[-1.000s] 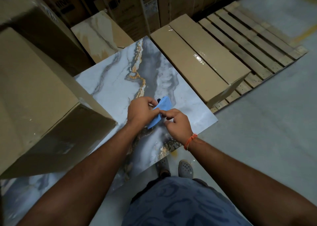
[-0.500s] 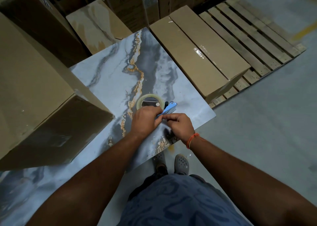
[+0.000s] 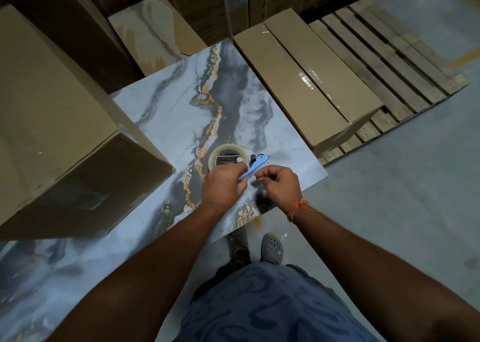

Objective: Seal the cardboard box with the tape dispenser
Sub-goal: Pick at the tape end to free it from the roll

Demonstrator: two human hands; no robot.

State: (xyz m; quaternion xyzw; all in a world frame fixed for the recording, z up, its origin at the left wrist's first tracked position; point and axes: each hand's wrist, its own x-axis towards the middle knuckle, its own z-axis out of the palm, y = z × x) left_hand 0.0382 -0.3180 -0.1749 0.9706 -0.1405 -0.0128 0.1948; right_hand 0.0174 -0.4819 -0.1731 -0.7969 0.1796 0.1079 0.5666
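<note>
A blue tape dispenser (image 3: 255,165) with a roll of clear tape (image 3: 226,154) is held over the marble-patterned slab (image 3: 181,113). My left hand (image 3: 223,187) grips the dispenser from the near side and hides its handle. My right hand (image 3: 280,186), just right of the blue frame, has its fingers pinched together at the dispenser's end; whether tape is between them cannot be told. A large cardboard box (image 3: 49,123) lies on the slab to the left, its near end flap hanging slightly open.
Two long flat cartons (image 3: 306,82) with clear tape lie on a wooden pallet (image 3: 389,56) at the right. More cartons stand stacked at the back. A beige marble tile (image 3: 153,30) leans behind the slab. My feet (image 3: 259,245) stand on grey concrete floor.
The dispenser has turned in my hands so the tape roll now shows on its far side. The view has shifted slightly; both hands stay close together at the dispenser.
</note>
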